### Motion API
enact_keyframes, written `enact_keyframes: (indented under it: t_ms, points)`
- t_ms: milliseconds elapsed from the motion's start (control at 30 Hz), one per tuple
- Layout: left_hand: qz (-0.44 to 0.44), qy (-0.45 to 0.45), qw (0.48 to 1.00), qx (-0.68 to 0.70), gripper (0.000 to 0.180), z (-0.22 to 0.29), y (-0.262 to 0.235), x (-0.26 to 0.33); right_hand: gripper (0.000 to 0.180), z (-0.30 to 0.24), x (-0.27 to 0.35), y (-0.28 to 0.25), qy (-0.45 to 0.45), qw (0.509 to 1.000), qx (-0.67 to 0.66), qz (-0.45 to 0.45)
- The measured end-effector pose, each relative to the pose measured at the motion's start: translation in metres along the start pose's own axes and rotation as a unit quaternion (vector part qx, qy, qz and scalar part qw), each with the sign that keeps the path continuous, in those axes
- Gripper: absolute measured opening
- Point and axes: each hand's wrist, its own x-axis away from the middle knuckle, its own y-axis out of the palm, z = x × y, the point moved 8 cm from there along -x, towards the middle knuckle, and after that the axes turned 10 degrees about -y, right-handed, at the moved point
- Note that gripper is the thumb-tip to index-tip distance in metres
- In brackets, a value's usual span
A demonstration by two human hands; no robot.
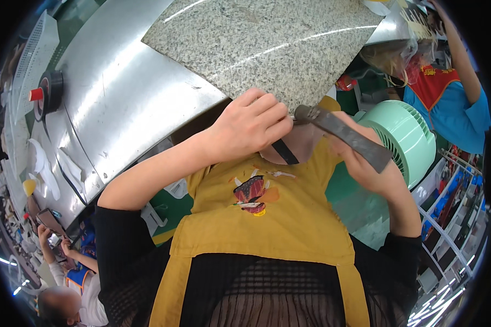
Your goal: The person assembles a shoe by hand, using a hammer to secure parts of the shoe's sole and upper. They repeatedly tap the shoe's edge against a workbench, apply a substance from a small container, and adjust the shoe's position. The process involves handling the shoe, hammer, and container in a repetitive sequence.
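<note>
My left hand (pixel 252 126) is closed, knuckles up, at the near corner of a speckled granite slab (pixel 278 54). From under its fingers hangs a thin, pinkish-brown flat piece (pixel 305 143) with a black strip (pixel 285 152) across it. What the piece is made of I cannot tell. My right hand (pixel 360 158) is closed around a hammer, its long dark metal head (pixel 346 133) slanting across the front of that hand. The narrow end of the head is close to the left fingertips, beside the slab's corner. The hammer's handle is hidden by the hand.
A steel tabletop (pixel 131 103) runs off to the left, bearing a black reel-like device (pixel 50 95) with a red knob. A mint-green fan (pixel 403 141) stands close by my right arm. Another person in blue (pixel 469 120) is at far right; one more person (pixel 76 278) sits lower left.
</note>
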Motion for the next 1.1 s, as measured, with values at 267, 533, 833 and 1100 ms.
enact_keyframes:
  t_ms: [267, 533, 833, 1100]
  points:
    - [-0.021, -0.113, 0.989, 0.088, 0.028, -0.017, 0.001, 0.003, 0.041, 0.002, 0.002, 0.012, 0.023, 1.0, -0.012, 0.013]
    - [0.005, -0.036, 0.998, 0.043, 0.031, -0.006, -0.005, 0.008, 0.019, -0.005, 0.001, 0.006, 0.023, 0.994, -0.075, 0.078]
    - [0.003, -0.069, 0.996, 0.049, 0.026, -0.009, -0.004, 0.009, 0.031, -0.006, 0.001, 0.013, 0.009, 0.998, -0.024, 0.054]
    - [-0.033, -0.129, 0.985, 0.113, 0.024, -0.021, -0.01, 0.013, 0.039, 0.004, 0.001, 0.017, 0.041, 0.998, -0.051, 0.008]
